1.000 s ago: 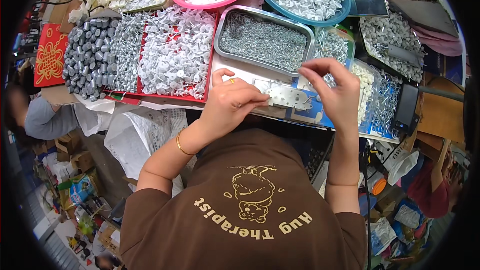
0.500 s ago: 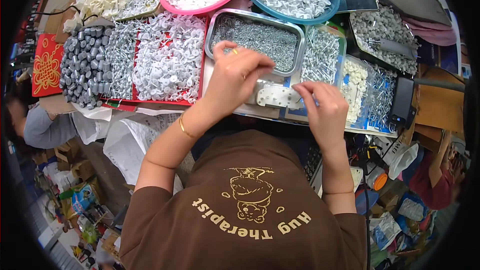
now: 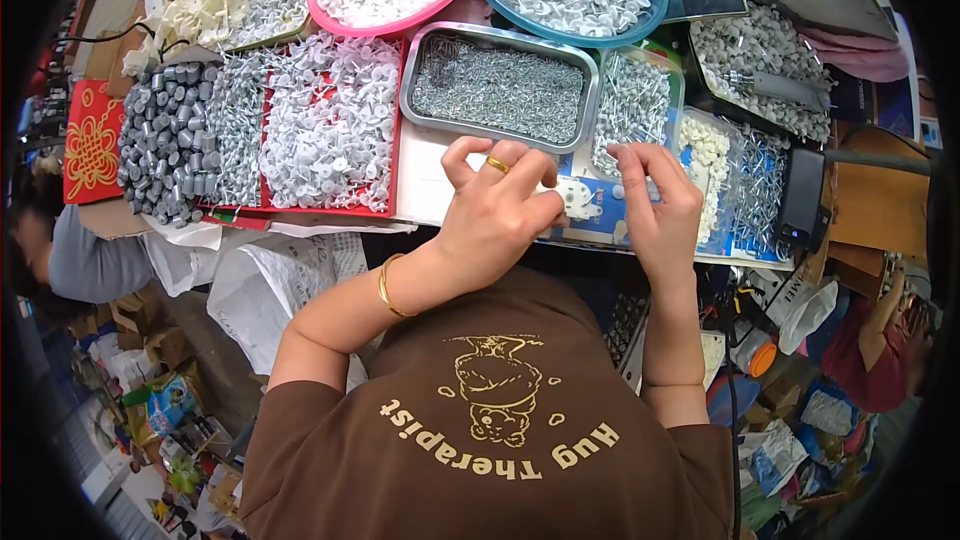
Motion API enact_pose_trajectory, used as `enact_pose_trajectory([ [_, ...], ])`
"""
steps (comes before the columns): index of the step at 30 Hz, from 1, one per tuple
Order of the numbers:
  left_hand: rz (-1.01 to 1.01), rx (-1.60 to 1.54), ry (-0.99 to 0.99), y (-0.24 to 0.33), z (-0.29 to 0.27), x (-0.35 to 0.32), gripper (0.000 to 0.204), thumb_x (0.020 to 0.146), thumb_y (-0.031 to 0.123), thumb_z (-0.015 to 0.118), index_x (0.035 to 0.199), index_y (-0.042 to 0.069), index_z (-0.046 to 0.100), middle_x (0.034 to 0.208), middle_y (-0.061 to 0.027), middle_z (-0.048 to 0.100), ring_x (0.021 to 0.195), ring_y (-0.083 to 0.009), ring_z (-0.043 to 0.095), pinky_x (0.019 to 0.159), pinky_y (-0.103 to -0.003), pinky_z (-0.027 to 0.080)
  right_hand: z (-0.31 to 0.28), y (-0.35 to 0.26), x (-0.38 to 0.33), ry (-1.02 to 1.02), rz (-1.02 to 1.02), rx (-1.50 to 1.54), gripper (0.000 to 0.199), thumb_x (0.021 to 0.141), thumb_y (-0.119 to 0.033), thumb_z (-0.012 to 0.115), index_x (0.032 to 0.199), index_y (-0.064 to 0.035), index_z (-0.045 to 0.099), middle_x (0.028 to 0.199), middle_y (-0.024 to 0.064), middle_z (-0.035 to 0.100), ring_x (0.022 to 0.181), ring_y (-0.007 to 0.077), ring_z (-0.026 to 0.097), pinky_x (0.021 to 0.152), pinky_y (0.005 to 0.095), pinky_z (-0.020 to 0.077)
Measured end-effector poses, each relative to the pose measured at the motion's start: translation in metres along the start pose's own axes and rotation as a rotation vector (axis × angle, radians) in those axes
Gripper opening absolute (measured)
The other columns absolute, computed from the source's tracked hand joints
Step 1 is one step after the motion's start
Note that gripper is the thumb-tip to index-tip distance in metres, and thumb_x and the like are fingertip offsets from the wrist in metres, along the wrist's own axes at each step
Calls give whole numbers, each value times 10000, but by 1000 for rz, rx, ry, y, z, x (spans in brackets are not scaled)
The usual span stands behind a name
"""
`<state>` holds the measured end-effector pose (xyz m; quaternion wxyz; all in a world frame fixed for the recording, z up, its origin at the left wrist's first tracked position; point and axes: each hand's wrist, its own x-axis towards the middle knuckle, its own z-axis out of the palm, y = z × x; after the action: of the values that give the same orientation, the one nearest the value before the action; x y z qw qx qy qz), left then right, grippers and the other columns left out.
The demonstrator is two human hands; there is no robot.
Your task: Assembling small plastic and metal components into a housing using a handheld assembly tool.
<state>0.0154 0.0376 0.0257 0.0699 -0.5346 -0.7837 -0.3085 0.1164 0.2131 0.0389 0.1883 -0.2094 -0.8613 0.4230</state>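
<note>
A white perforated plastic piece [image 3: 580,198] lies at the front of the work surface, partly hidden by my left hand [image 3: 505,202]. The thumb and fingers of this hand are curled together at the piece's left side; whatever they pinch is hidden. Just to the right, my right hand [image 3: 662,202] is closed, thumb against forefinger, over the front of a clear tray of screws with plastic parts [image 3: 634,105]. Anything between its fingertips is too small to make out. Behind my left hand stands a metal tray [image 3: 592,90] of small screws.
A red box [image 3: 402,165] of white nail-like fasteners and a heap of grey cylinders [image 3: 168,145] lie left. Pink [image 3: 330,28] and blue [image 3: 655,15] basins of white parts stand behind. Trays of cream pieces [image 3: 703,165] and screws [image 3: 762,195] sit right, beside a black device [image 3: 803,198].
My left hand has come down from the metal tray's front to the white piece. My right hand has moved off the piece's right end, its fingertips now slightly farther up and right.
</note>
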Motion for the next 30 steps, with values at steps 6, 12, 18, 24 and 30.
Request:
enact_pose_trajectory([
  [6,-43,-1,-8,1,6,-4,203,676,235,801,750,166,625,910,49,574,963,-166,564,956,-481,271,-25,6,18,140,-128,30,119,952,-71,652,982,20,723,883,92,719,777,147,655,717,295,517],
  [12,-80,-168,141,-17,-24,3,117,788,189,817,833,138,722,759,32,688,710,-155,616,851,-365,387,-125,138,105,519,275,-760,475,1002,-377,571,1369,-77,578,1036,195,731,965,366,700,874,417,522],
  [18,-313,-340,113,-42,-23,-8,54,841,82,770,886,104,749,829,4,758,728,-147,656,918,-353,399,-117,162,156,342,514,-917,678,923,-657,491,1406,-183,536,1197,249,682,1147,474,620,973,529,477],
  [24,-549,-680,229,-41,-4,-5,41,851,73,755,889,84,747,853,-9,770,741,-142,666,938,-333,397,-107,175,156,589,416,-670,596,904,-496,689,1282,-88,475,1199,243,652,1101,432,645,922,514,505],
  [30,-240,-398,136,-54,-14,-7,124,837,59,762,956,90,772,851,-25,763,709,-155,655,877,-333,419,-94,120,150,962,-286,202,682,803,-97,857,1172,-14,289,1134,198,533,964,218,624,846,346,585],
])
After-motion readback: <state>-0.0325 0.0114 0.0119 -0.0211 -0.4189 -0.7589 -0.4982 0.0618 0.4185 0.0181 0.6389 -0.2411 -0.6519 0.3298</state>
